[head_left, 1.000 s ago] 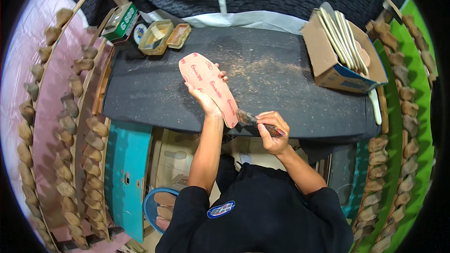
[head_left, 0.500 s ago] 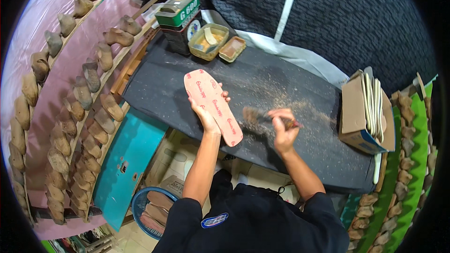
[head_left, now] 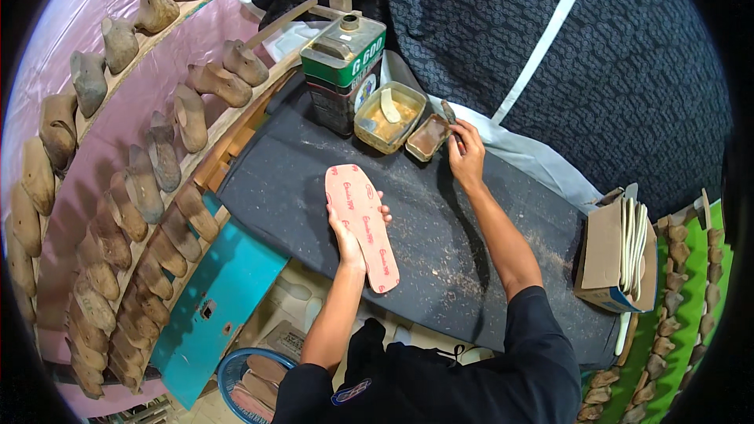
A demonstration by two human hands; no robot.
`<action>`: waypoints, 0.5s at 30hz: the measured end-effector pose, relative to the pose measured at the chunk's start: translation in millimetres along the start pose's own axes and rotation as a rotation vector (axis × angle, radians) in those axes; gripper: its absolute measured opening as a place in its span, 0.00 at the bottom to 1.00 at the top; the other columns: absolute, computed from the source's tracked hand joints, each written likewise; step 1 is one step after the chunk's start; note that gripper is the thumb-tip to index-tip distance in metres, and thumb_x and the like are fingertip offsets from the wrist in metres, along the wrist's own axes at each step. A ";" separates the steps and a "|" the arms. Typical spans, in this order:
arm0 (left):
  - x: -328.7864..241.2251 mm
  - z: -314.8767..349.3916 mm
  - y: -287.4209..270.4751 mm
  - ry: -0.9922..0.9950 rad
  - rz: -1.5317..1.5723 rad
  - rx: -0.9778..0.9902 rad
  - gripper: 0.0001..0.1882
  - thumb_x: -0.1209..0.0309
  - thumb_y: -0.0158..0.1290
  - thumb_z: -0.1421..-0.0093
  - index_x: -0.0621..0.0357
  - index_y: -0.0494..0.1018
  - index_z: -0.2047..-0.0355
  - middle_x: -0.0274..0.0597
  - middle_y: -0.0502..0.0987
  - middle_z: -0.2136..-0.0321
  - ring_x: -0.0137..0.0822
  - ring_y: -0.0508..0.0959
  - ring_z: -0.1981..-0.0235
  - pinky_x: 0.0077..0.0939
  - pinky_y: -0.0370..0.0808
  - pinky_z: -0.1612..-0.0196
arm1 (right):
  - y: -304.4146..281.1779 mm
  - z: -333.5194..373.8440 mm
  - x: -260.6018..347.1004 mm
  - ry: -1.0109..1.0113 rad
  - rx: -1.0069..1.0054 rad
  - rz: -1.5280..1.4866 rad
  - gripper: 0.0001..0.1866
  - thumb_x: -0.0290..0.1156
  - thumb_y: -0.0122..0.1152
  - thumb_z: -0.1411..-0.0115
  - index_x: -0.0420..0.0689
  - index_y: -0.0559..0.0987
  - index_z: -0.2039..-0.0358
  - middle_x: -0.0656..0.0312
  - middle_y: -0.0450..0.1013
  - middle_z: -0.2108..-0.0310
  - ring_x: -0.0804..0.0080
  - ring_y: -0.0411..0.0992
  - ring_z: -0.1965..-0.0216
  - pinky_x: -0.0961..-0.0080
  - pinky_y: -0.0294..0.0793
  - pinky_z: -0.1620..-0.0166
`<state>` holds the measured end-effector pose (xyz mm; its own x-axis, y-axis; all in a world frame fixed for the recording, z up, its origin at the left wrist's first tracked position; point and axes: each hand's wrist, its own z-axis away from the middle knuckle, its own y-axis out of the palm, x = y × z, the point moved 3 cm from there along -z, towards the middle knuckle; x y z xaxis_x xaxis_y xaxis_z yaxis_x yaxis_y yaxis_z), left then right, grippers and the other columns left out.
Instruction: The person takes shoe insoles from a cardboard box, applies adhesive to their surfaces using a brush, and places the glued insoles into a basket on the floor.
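My left hand (head_left: pixel 350 242) is closed around a long pink insole (head_left: pixel 363 224) with red printing, held over the near part of the dark-covered table (head_left: pixel 314 212). Its thumb lies on the left edge and its fingertips show past the right edge. My right hand (head_left: pixel 466 153) reaches to the far side of the table. Its fingers are bent close together at the right edge of a small shallow tray (head_left: pixel 428 139) with brown contents. A dark brush (head_left: pixel 448 112) shows at those fingertips; the rest of it is hidden. Left of the tray stands a larger tub (head_left: pixel 369 129) with yellowish residue and a pale scraper-like piece.
A green and black metal can (head_left: pixel 342 71) stands behind the tub. Pale shavings (head_left: pixel 542 247) lie on the table's right. At the right edge is a cardboard box (head_left: pixel 601 255) of white strips. Shoe lasts (head_left: pixel 141 180) line racks at left; below sits a blue basket (head_left: pixel 230 373) of sole-shaped pieces.
My right hand has moved from the shavings at mid-table to the small tray at the far side. My left hand keeps the insole, now lower in the picture. The whole view has shifted.
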<state>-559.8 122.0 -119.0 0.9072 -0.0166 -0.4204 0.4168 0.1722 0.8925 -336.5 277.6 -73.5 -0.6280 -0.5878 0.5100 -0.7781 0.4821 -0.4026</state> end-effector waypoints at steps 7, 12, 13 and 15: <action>-6.6 -12.5 -8.2 -0.057 -0.016 -0.007 0.46 0.31 0.30 0.39 0.61 0.62 0.41 0.50 0.73 0.52 0.40 0.76 0.64 0.35 0.77 0.61 | 28.7 11.0 -10.0 -0.003 0.178 0.019 0.14 0.18 0.58 0.47 0.39 0.78 0.58 0.51 0.70 0.47 0.51 0.70 0.47 0.63 0.70 0.46; -1.2 -17.8 -10.7 -0.109 0.021 0.069 0.46 0.32 0.27 0.38 0.62 0.62 0.40 0.50 0.73 0.52 0.41 0.76 0.63 0.36 0.76 0.58 | 28.5 16.8 -11.8 -0.007 0.229 0.068 0.13 0.24 0.61 0.47 0.40 0.79 0.59 0.50 0.70 0.47 0.50 0.68 0.46 0.61 0.67 0.43; 0.3 -16.7 -10.0 -0.116 0.020 0.065 0.47 0.31 0.29 0.39 0.63 0.62 0.41 0.50 0.73 0.52 0.40 0.77 0.63 0.34 0.78 0.59 | 26.5 16.8 -11.7 -0.016 0.236 0.061 0.13 0.24 0.61 0.47 0.40 0.79 0.59 0.50 0.70 0.47 0.50 0.68 0.46 0.61 0.67 0.43; -3.5 -9.0 -5.4 -0.112 0.011 0.051 0.46 0.31 0.29 0.39 0.63 0.62 0.41 0.50 0.73 0.52 0.40 0.77 0.62 0.35 0.78 0.58 | 26.5 16.9 1.1 -0.004 0.231 0.119 0.14 0.25 0.61 0.46 0.40 0.79 0.58 0.50 0.70 0.47 0.50 0.68 0.46 0.61 0.68 0.43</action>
<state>-565.8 130.0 -123.8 0.9114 -0.1254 -0.3919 0.4063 0.1225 0.9055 -357.9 278.7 -96.4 -0.7151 -0.5386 0.4455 -0.6797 0.3871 -0.6230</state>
